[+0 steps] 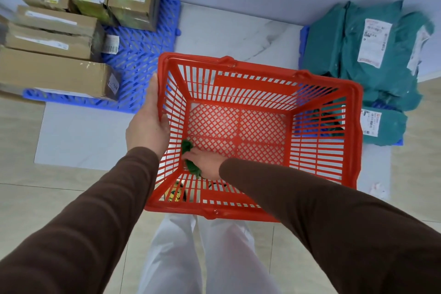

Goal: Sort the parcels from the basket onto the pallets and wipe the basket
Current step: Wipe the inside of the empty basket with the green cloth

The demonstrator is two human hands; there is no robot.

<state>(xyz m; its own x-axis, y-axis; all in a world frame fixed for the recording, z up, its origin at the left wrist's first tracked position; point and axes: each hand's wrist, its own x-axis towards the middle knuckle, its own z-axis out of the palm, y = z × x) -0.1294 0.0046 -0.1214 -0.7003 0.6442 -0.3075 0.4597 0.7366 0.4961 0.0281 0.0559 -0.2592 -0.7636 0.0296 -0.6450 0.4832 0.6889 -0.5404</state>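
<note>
A red plastic basket (353, 126) with slatted walls sits in the middle of the view, above my legs, with no parcels inside. My left hand (148, 124) grips its left rim. My right hand (205, 162) is down inside the basket at the near left corner, pressed on a crumpled green cloth (191, 164) against the mesh floor. Several brown cardboard boxes (55, 74) are stacked on a blue pallet (140, 55) at the left. Several teal mailer bags (372, 45) lie piled on a second blue pallet (303, 40) at the right.
A pale wall runs behind both pallets. A white marbled floor slab (229, 28) lies between them, with beige tiles (19, 150) around it. A small crumpled white scrap (378, 190) lies on the floor at the right of the basket.
</note>
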